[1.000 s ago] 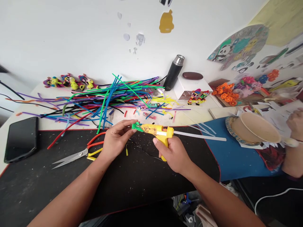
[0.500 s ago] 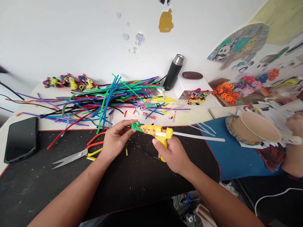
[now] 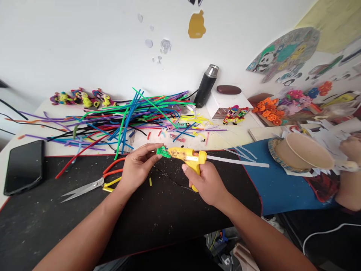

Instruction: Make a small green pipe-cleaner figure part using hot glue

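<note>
Pinched between the thumb and fingers of my left hand [image 3: 138,165] is a small green piece [image 3: 163,151]. My right hand [image 3: 210,183] is wrapped round the handle of a yellow glue gun [image 3: 187,156]. Its nozzle end points left and meets the green piece; whether the tip touches it is too small to tell. A long whitish glue stick [image 3: 239,162] sticks out of the gun's back. Scissors [image 3: 97,183] with red and yellow handles lie on the black mat [image 3: 56,218], left of my left hand.
Many coloured pipe cleaners [image 3: 129,116] lie behind my hands. A black phone [image 3: 25,165] rests at the left. Further back stand a black flask [image 3: 207,86] and a white box [image 3: 218,105]. At the right are a paper cup [image 3: 307,150] and another person's arm [image 3: 349,180].
The green piece has turned slightly in my left fingers, and its flat side shows more. The gun has shifted very slightly right.
</note>
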Demonstrator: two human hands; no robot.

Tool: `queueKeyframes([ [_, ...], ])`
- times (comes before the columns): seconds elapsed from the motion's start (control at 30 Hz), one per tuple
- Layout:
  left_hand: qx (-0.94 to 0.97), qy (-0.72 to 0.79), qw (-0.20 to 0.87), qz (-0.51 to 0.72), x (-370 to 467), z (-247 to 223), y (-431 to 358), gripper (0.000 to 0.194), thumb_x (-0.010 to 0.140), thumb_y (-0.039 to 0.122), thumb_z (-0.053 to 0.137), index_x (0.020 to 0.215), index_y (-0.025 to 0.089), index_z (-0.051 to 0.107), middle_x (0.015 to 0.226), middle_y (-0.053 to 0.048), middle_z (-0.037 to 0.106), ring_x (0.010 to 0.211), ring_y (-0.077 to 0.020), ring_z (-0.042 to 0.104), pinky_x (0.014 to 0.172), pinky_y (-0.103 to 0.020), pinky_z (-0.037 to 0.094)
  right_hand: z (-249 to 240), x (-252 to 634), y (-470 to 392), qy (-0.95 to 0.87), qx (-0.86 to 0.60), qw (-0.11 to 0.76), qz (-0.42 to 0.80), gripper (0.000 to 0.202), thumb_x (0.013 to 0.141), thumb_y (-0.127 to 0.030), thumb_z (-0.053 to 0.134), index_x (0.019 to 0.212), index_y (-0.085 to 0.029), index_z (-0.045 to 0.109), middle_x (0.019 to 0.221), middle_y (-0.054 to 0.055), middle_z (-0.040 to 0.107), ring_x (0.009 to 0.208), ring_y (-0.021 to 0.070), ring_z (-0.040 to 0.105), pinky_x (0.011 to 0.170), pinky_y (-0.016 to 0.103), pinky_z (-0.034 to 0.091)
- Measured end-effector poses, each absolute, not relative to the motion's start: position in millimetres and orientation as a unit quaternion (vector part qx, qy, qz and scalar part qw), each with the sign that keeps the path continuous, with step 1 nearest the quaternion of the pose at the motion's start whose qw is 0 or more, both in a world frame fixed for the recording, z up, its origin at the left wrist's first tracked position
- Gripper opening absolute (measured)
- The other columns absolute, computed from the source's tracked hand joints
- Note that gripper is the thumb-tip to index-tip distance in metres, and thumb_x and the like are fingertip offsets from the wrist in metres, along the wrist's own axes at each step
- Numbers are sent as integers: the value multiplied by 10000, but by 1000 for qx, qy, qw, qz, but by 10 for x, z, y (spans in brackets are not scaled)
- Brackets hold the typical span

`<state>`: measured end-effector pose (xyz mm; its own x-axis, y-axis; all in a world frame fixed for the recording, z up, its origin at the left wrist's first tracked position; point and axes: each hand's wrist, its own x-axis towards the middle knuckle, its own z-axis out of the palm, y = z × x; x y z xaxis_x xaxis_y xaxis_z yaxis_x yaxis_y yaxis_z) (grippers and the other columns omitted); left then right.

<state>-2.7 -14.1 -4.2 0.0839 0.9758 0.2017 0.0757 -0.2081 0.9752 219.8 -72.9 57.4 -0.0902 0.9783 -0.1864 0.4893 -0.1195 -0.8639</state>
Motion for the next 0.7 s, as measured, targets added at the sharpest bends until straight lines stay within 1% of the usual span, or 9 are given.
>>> queueKeyframes([
  [0.23, 587, 450, 441, 509, -8, -19, -144, 396, 822, 528, 875, 1086, 233, 858, 1153, -108, 838, 993, -274, 792, 884, -371, 654, 579, 2192, -717, -587, -615, 286, 442, 497, 955, -488, 592, 544, -219, 520, 481, 4, 558, 451, 137, 522, 483, 250, 386],
  [0.4, 589, 448, 443, 506, -9, -24, -141, 376, 832, 505, 876, 1095, 238, 854, 1164, -104, 837, 1019, -275, 792, 914, -372, 651, 563, 2197, -706, -594, -617, 285, 430, 515, 964, -500, 593, 538, -220, 514, 472, 4, 553, 448, 137, 521, 487, 248, 388],
  [0.57, 590, 453, 440, 503, -18, -34, -137, 396, 831, 522, 870, 1100, 232, 851, 1164, -111, 836, 1016, -286, 792, 905, -388, 655, 558, 2196, -688, -587, -621, 277, 439, 523, 960, -541, 592, 555, -221, 510, 481, 11, 568, 452, 143, 551, 479, 239, 391],
  [0.7, 590, 450, 442, 504, -16, -39, -138, 387, 829, 511, 874, 1099, 234, 855, 1159, -106, 839, 1002, -276, 791, 892, -373, 651, 544, 2200, -681, -591, -618, 277, 438, 522, 958, -549, 586, 558, -221, 508, 472, 6, 553, 453, 143, 551, 487, 239, 392],
])
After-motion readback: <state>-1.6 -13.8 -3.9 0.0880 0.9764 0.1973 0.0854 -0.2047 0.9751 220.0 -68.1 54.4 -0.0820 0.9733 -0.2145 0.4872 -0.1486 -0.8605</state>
